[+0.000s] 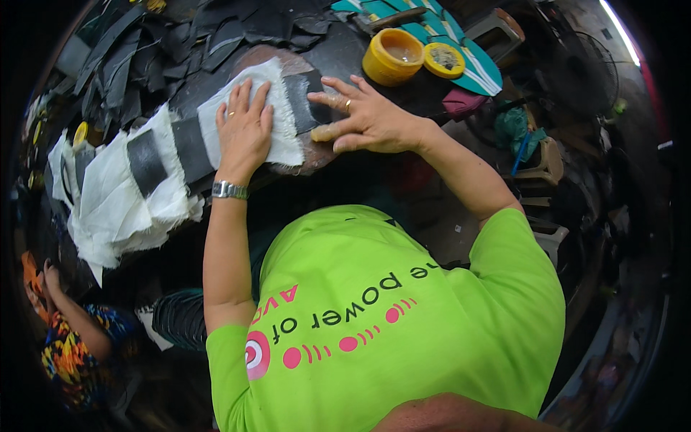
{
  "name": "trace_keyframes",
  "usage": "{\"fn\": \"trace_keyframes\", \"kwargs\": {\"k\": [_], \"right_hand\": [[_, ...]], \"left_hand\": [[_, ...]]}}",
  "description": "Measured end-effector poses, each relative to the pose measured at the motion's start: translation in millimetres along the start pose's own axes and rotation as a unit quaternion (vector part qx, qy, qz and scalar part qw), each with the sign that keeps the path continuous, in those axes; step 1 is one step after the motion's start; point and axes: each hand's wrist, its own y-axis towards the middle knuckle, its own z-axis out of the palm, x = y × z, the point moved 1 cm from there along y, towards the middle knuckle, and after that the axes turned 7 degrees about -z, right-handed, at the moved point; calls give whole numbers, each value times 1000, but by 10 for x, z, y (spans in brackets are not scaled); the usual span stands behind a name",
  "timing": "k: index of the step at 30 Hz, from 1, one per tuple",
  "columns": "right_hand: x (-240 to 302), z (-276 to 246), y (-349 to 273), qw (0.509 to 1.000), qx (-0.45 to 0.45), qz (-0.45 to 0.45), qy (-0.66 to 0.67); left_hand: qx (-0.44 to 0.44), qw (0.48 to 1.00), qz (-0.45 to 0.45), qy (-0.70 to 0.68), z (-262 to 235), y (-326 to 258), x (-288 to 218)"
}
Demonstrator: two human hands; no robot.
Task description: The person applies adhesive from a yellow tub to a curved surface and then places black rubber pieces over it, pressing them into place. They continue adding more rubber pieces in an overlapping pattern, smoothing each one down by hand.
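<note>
My left hand (245, 128) lies flat, fingers extended, on a piece of white frayed cloth (286, 147). A dark grey strip (309, 104) emerges from the cloth's right side, and both rest on a brown rounded slab (315, 160). At that strip's right end is my right hand (367, 117), its fingers spread and nothing held. A yellowish residue coats some of its fingertips. Whether these fingertips touch the strip is unclear. To the left, more white cloth pieces (108, 191) lie layered with dark grey strips (147, 164) and hang over the table's near edge.
Beyond my right hand stands an open yellow jar (385, 68) beside its crusted yellow lid (444, 60). Both are by a teal striped sheet (482, 68). Dark scraps (137, 61) heap at the back left. A fan (583, 68) stands right; another person's arm (79, 317) shows lower left.
</note>
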Motion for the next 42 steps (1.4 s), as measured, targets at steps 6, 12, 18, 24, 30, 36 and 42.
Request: {"fn": "trace_keyframes", "kwargs": {"k": [6, 12, 18, 24, 30, 36, 42], "right_hand": [[-857, -544, -459, 939, -228, 256, -17], [-1196, -547, -440, 893, 55, 430, -121], [-791, -697, -516, 818, 77, 565, -75], [-348, -149, -282, 859, -106, 296, 403], [-357, 494, 110, 966, -125, 213, 73], [-518, 612, 304, 969, -72, 237, -1], [-699, 603, 261, 980, -38, 194, -13]], "left_hand": [[-3, 1000, 4, 7, 6, -11, -2], [-6, 1000, 1, 8, -3, -18, -4], [-25, 1000, 5, 10, 4, -22, -19], [-36, 999, 8, 10, 26, -15, -13], [-12, 1000, 4, 28, 17, -26, -8], [-36, 999, 9, 5, 31, -21, -3], [-25, 1000, 8, 4, 32, -17, 6]]}}
